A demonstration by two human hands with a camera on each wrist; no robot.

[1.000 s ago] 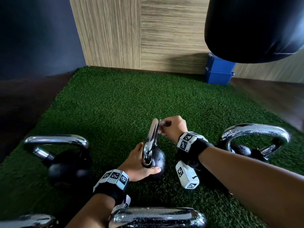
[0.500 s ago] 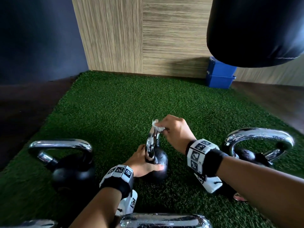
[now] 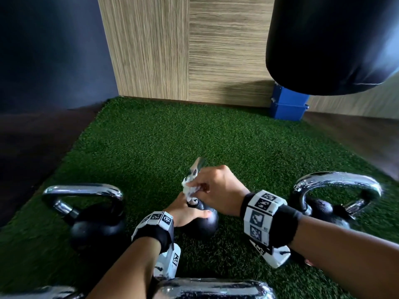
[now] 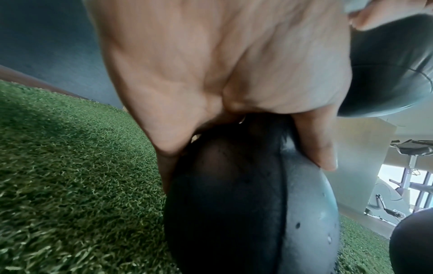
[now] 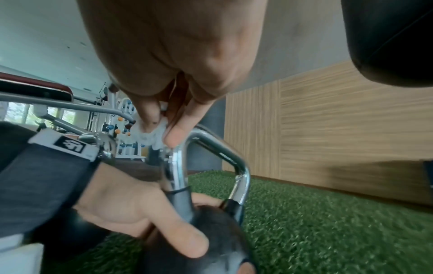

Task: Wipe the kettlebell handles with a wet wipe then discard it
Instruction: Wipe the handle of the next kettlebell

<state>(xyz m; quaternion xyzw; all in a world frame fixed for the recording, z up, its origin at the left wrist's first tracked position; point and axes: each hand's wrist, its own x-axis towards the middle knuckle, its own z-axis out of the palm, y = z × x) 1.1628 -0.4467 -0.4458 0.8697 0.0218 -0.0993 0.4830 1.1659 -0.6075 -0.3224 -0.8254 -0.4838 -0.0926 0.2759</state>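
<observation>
Head view is showing a small black kettlebell (image 3: 201, 221) sitting on green turf (image 3: 164, 139), between a larger kettlebell on the left (image 3: 95, 225) and another on the right (image 3: 323, 203). Its chrome handle (image 3: 198, 164) is pointing away from the camera, seen edge-on. The left hand (image 3: 185, 212) is resting on the ball of the small kettlebell, fingers curving over its top and the thumb lying along the near side. The right hand (image 3: 218, 188) is pinching a crumpled white wet wipe (image 3: 189, 188) against the near side of the handle, just above where it is joining the ball. Both wrists are wearing black bands with white marker blocks.

Right wrist view is showing the wipe (image 5: 150, 135) bunched between thumb and fingertips (image 5: 173, 137), pressing on the upper corner of the handle loop (image 5: 178, 166). Below, the left hand (image 5: 131, 204) is gripping the ball with its thumb stretching forward.

Left wrist view is showing the palm (image 4: 222, 74) bearing down on the dark ball (image 4: 225, 204), the thumb reaching down its right side.

A black punching bag (image 3: 332, 39) is hanging at the upper right, and a blue bin (image 3: 287, 108) is standing by the wood-panelled wall (image 3: 183, 50). Two more chrome handles (image 3: 213, 289) are showing at the bottom edge.
</observation>
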